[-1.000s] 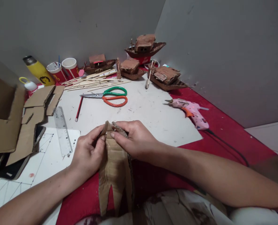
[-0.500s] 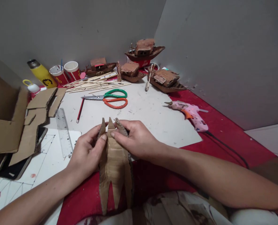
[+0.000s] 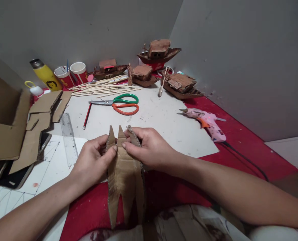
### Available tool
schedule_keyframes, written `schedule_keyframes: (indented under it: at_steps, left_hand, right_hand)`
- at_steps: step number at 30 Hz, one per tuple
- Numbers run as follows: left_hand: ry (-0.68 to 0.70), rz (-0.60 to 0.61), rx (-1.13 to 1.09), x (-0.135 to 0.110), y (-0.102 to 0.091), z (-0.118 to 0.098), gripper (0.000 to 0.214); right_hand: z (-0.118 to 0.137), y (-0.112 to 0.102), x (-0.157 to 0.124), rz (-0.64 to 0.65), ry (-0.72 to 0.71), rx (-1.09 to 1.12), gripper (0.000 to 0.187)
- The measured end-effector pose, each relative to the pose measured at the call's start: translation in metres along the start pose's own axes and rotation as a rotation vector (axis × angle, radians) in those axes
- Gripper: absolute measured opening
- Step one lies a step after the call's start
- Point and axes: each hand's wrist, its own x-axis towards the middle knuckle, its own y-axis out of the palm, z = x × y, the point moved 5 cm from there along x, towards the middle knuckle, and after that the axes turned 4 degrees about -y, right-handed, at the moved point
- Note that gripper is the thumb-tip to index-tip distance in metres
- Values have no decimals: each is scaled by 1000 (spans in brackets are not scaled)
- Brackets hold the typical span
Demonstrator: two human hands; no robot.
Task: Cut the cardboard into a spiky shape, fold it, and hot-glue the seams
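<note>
A brown cardboard cutout (image 3: 125, 170) with three pointed tabs at each end is held upright over the near table edge. My left hand (image 3: 93, 159) pinches its upper left side, thumb on the face and fingers behind. On the upper right side, my right hand (image 3: 149, 147) grips it the same way, by the outer tab, which bends inward. Fingers behind the cardboard are hidden. Beyond the hands lie scissors (image 3: 125, 104) with one green and one orange handle, and a red and black pencil (image 3: 87, 116).
A pink glue gun (image 3: 209, 122) with a cord lies right. Several model boats (image 3: 182, 83) and thin wooden sticks (image 3: 101, 87) are at the back, beside paper cups (image 3: 78, 72) and a yellow bottle (image 3: 47, 77). Left are cardboard pieces (image 3: 40, 124), a clear ruler (image 3: 69, 139) and a phone (image 3: 15, 179).
The camera view has shifted slightly. The right hand and the tops of the cardboard tabs have moved a little to the right, and both hands keep their grip.
</note>
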Motion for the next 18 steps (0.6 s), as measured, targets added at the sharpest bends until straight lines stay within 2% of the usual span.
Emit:
schedule_keyframes:
  at_steps: [4,9,12,18]
  left_hand:
    - [-30,13,-24,1,1,2,20]
    - [-29,-23,51,0,-3,6,12]
    - [-38,-43,55,1,-3,5,11]
    - [-58,25,-59,0,3,1,12]
  right_hand:
    - [1,1,0,30,-40,-103,9]
    - [3,6,-2,52,-154,-235,18]
    - [3,7,-3,44,-186,-226,19]
    - [0,3,-1,49,10,69,14]
